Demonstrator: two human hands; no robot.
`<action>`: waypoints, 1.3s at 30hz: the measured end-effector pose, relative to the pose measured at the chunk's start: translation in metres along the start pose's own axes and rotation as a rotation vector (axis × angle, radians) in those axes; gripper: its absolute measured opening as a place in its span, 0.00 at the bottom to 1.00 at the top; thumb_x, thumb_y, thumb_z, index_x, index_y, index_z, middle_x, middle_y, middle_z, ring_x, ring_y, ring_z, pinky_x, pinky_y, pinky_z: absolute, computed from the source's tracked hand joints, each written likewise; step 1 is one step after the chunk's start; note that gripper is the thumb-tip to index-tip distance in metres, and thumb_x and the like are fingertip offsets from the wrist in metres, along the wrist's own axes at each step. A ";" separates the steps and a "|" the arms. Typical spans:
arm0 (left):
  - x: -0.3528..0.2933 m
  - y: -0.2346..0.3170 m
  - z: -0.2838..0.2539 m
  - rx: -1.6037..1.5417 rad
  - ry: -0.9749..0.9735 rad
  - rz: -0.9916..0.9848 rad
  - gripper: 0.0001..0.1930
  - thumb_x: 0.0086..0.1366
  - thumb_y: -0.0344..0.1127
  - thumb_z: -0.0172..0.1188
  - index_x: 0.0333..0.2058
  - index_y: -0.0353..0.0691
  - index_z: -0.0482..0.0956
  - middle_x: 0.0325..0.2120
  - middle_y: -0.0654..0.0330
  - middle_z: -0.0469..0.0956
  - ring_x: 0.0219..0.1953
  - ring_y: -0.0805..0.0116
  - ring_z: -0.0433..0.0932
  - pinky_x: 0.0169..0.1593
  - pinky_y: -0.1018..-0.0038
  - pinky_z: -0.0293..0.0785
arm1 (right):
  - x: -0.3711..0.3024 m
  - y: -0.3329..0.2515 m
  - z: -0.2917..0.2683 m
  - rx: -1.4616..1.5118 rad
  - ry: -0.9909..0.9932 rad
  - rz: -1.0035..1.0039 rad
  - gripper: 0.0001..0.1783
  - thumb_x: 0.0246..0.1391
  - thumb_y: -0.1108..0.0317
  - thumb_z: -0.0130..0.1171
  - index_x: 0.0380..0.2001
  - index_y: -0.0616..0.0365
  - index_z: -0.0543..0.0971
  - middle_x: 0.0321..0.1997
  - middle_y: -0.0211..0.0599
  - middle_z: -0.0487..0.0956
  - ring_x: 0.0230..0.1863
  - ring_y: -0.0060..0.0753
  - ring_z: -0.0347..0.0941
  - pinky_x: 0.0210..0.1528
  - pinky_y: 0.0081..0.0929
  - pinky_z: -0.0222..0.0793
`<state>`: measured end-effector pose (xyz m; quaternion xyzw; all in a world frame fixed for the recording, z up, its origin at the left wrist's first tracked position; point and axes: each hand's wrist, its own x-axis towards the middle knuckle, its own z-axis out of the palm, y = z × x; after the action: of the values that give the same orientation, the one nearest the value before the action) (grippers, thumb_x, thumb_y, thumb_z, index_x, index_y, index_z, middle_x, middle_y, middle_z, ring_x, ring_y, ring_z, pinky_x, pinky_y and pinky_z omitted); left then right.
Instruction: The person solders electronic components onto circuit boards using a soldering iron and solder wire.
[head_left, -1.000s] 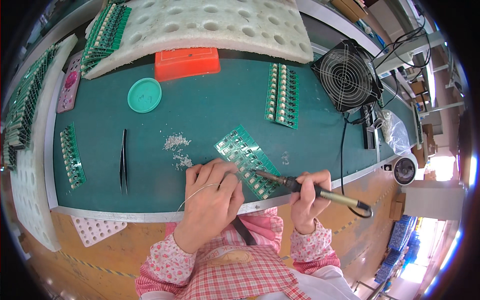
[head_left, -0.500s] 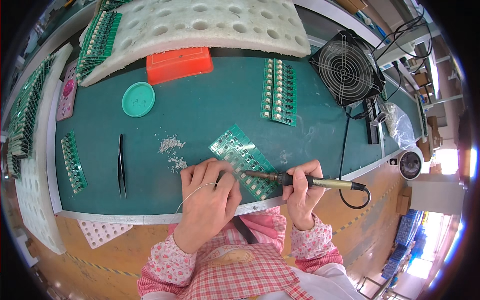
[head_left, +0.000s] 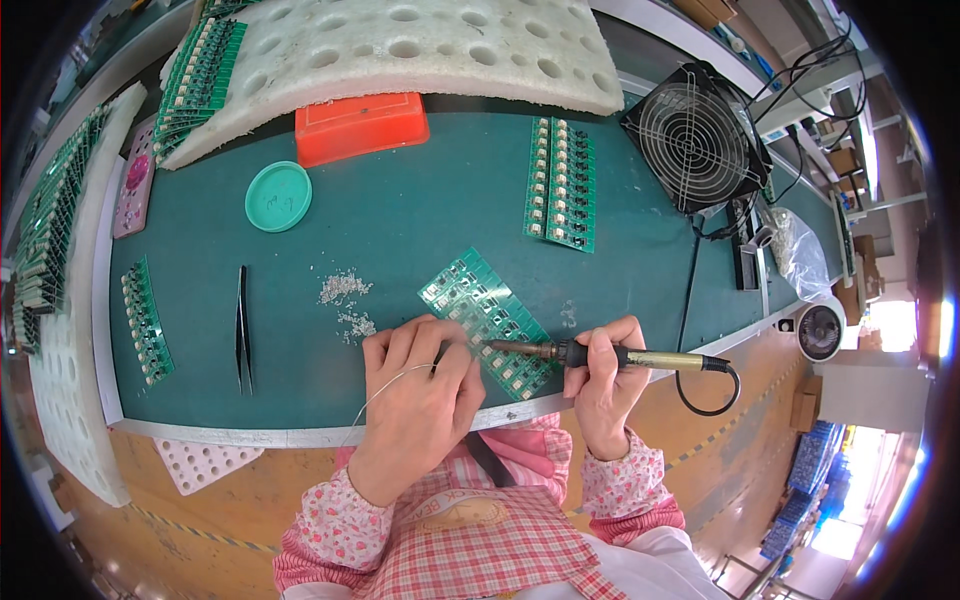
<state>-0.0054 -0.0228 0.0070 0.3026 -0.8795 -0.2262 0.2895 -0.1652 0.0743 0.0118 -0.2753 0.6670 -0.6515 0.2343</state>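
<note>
My right hand (head_left: 608, 385) grips a soldering iron (head_left: 650, 360) with a gold-coloured handle and a black cord. Its tip points left and meets the green circuit board (head_left: 488, 305), close to the fingers of my left hand (head_left: 420, 395). That hand is closed, fingers curled, at the board's lower left edge; a thin solder wire (head_left: 392, 381) runs over its back and in between the fingers. The wire's end at the tip is hidden behind my fingers. The board lies slanted on the green mat, with rows of small white parts. Small clear pieces (head_left: 345, 288) lie in a loose pile beside my left hand.
Black tweezers (head_left: 243, 330), a narrow board (head_left: 147, 320) and a teal lid (head_left: 278, 197) lie to the left. Behind are a red box (head_left: 360, 128) and a white foam block (head_left: 400, 55) with holes. More boards (head_left: 560, 185) and a black fan (head_left: 692, 138) stand to the right.
Hardly anything differs. Both hands, the soldering iron and the board keep their places; the whole view has shifted very slightly.
</note>
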 end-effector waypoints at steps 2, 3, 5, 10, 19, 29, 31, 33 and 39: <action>0.000 0.000 -0.001 -0.011 0.005 -0.002 0.06 0.54 0.26 0.64 0.28 0.36 0.75 0.40 0.59 0.77 0.45 0.55 0.77 0.49 0.59 0.64 | -0.001 0.001 -0.002 -0.003 0.006 0.008 0.13 0.70 0.65 0.50 0.32 0.61 0.67 0.18 0.31 0.70 0.09 0.16 0.61 0.13 0.16 0.55; 0.000 0.000 -0.001 -0.017 0.007 -0.002 0.06 0.54 0.26 0.64 0.28 0.36 0.75 0.40 0.59 0.77 0.45 0.54 0.77 0.49 0.59 0.64 | -0.002 0.003 -0.006 0.040 -0.015 0.017 0.10 0.69 0.67 0.52 0.33 0.61 0.68 0.23 0.34 0.74 0.11 0.16 0.63 0.13 0.16 0.58; 0.000 0.000 -0.001 -0.023 0.008 -0.001 0.06 0.54 0.26 0.64 0.28 0.36 0.75 0.40 0.59 0.77 0.45 0.54 0.77 0.49 0.60 0.64 | -0.002 0.006 -0.008 0.084 -0.034 0.026 0.08 0.68 0.70 0.55 0.34 0.62 0.69 0.28 0.36 0.78 0.12 0.16 0.66 0.14 0.17 0.61; -0.001 -0.001 -0.001 -0.056 0.035 -0.007 0.06 0.55 0.25 0.63 0.27 0.37 0.73 0.39 0.58 0.79 0.44 0.54 0.78 0.49 0.60 0.64 | -0.002 0.006 -0.007 0.064 -0.028 0.011 0.09 0.67 0.69 0.56 0.33 0.61 0.70 0.24 0.35 0.77 0.12 0.15 0.67 0.14 0.16 0.60; 0.001 0.004 -0.001 -0.135 0.074 -0.062 0.07 0.59 0.26 0.63 0.27 0.36 0.72 0.46 0.54 0.79 0.46 0.53 0.77 0.49 0.60 0.66 | -0.009 0.008 -0.045 -0.038 0.255 -0.271 0.08 0.67 0.71 0.51 0.33 0.63 0.70 0.22 0.33 0.74 0.11 0.16 0.63 0.14 0.16 0.57; -0.005 0.002 0.004 -0.058 0.042 -0.097 0.08 0.61 0.27 0.63 0.27 0.37 0.70 0.53 0.49 0.76 0.51 0.47 0.74 0.54 0.57 0.65 | 0.096 -0.015 -0.181 -0.404 0.665 -0.634 0.08 0.69 0.68 0.54 0.46 0.59 0.76 0.31 0.32 0.75 0.28 0.18 0.71 0.30 0.17 0.65; -0.006 0.004 0.005 -0.070 0.002 -0.111 0.09 0.61 0.26 0.63 0.27 0.37 0.69 0.53 0.48 0.76 0.52 0.46 0.73 0.56 0.56 0.64 | 0.126 -0.013 -0.202 -0.441 0.692 -0.631 0.09 0.69 0.67 0.56 0.47 0.58 0.78 0.35 0.31 0.78 0.31 0.19 0.74 0.32 0.20 0.68; -0.007 0.005 0.005 -0.075 -0.001 -0.099 0.09 0.61 0.25 0.63 0.27 0.36 0.69 0.53 0.48 0.76 0.53 0.46 0.73 0.57 0.55 0.64 | 0.146 -0.015 -0.222 -0.550 0.708 -0.663 0.09 0.67 0.67 0.58 0.47 0.57 0.79 0.36 0.33 0.81 0.32 0.22 0.76 0.34 0.23 0.71; -0.009 0.003 0.002 -0.059 -0.001 -0.092 0.06 0.60 0.25 0.62 0.28 0.36 0.72 0.52 0.51 0.77 0.55 0.47 0.73 0.57 0.56 0.64 | 0.140 -0.017 -0.224 -0.839 0.615 -0.663 0.07 0.61 0.73 0.62 0.43 0.55 0.83 0.32 0.40 0.82 0.30 0.32 0.77 0.35 0.28 0.71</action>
<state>-0.0023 -0.0141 0.0036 0.3338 -0.8577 -0.2653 0.2872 -0.4174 0.1460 0.0449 -0.3363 0.7825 -0.4211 -0.3119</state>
